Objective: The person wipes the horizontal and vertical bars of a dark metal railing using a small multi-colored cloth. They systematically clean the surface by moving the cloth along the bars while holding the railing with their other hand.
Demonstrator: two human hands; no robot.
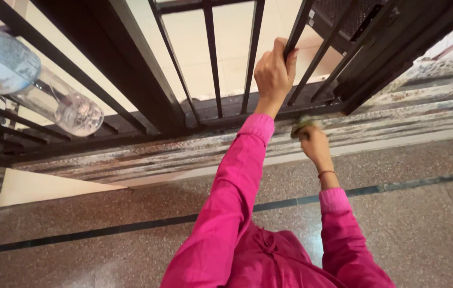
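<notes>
The left hand (pixel 274 74) is wrapping its fingers fully around a slanting black bar (pixel 297 26) of the metal grille gate (pixel 130 69), gripping it tight. The right hand (pixel 314 145) is closing into a fist over a small greenish scrub pad (pixel 302 125), pressing it against the stained stone threshold (pixel 397 114) just below the gate's bottom rail. Only a corner of the pad is showing past the knuckles. It is looking soft, light and squashable, likely best bunched in the whole palm as it is here; the bar is appearing rigid and thin enough for a full wrap grip. Both pink sleeves are reaching up from the bottom of the view. Beneath them, speckled terrazzo floor (pixel 424 224) with a dark inlaid stripe is spreading out. Far left, a clear plastic bottle (pixel 29 80) is poking through the bars, tilted, well apart from both hands.
</notes>
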